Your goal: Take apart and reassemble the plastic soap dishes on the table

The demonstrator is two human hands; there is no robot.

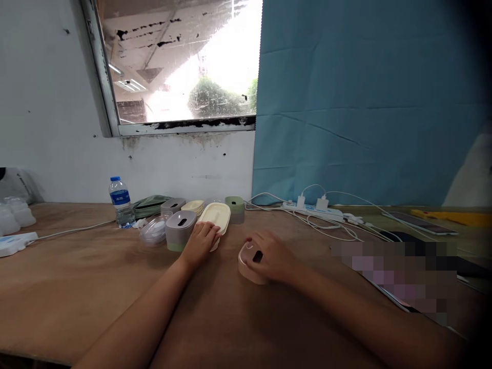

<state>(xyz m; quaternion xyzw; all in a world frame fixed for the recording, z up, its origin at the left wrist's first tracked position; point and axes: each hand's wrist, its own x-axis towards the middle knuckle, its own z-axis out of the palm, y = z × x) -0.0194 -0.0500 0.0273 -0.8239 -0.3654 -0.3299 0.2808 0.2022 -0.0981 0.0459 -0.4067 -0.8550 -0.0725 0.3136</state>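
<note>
A cream oval lid-like piece (pixel 216 214) tilts up at the middle of the table, and my left hand (pixel 202 240) has its fingers closed over the near edge. My right hand (pixel 273 256) grips a pinkish oval box (pixel 248 271) from its right and far side; a dark slot shows in its top. The box stands upright on the table. Left of my left hand is a lilac and green oval box (pixel 180 231) with a similar slot. Behind the tilted piece stands a green-topped box (pixel 235 210).
Clear plastic pieces (pixel 151 230), a stack of cream pieces (pixel 192 206), another greyish-lilac box (pixel 172 205) and a water bottle (pixel 121 202) stand at the back left. A power strip (pixel 313 210) with loose cables and a phone (pixel 421 223) lie at the back right.
</note>
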